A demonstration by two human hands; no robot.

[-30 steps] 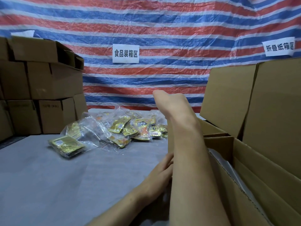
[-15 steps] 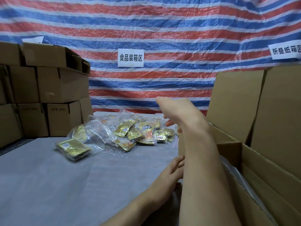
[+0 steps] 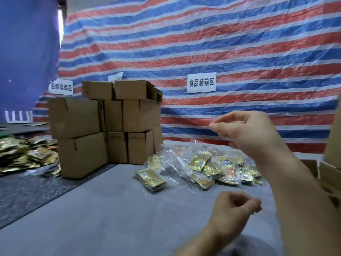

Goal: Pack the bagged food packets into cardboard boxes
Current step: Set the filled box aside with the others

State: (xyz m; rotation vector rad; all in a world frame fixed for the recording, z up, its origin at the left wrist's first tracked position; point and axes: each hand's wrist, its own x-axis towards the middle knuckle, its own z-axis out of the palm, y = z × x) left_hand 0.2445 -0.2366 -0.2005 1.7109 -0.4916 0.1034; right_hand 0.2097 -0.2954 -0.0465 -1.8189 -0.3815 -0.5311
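Two empty hands: my right hand [image 3: 247, 130] loosely curled, raised above the bags [image 3: 203, 167]; left hand [image 3: 234, 209] fisted, just short of them. Pile runs left-right, mostly leftward of both.

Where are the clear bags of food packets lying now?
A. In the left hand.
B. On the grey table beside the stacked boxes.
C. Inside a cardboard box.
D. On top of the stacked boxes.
B: the clear bags of food packets lie on the grey table, right of the stacked cardboard boxes.
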